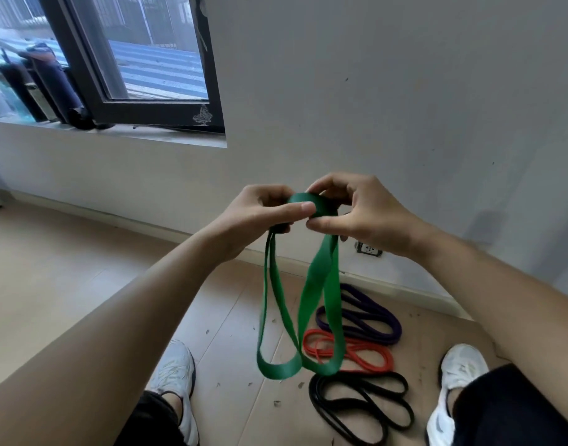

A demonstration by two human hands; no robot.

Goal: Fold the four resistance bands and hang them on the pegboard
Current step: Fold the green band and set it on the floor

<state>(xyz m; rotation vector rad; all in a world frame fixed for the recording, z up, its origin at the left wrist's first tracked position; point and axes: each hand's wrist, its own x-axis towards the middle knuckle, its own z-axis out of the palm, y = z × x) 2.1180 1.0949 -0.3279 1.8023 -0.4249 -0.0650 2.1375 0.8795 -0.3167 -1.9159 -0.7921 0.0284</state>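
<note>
I hold a wide green resistance band [321, 284] up in front of the wall, its doubled loops hanging down to shin height. My left hand [260, 217] pinches the band's top on the left side. My right hand [356, 210] grips the same top fold from the right, fingers curled around it. On the floor below lie three more bands: a purple one [369, 320] farthest, a red one [369, 355] in the middle, and a black one [363, 407] nearest, each in loose coils. No pegboard is in view.
A grey wall [405, 107] stands ahead with a wall socket [368, 249] low on it. A dark-framed window [131, 75] is at upper left. My white shoes [176, 375] [453, 391] flank the bands on the tan floor.
</note>
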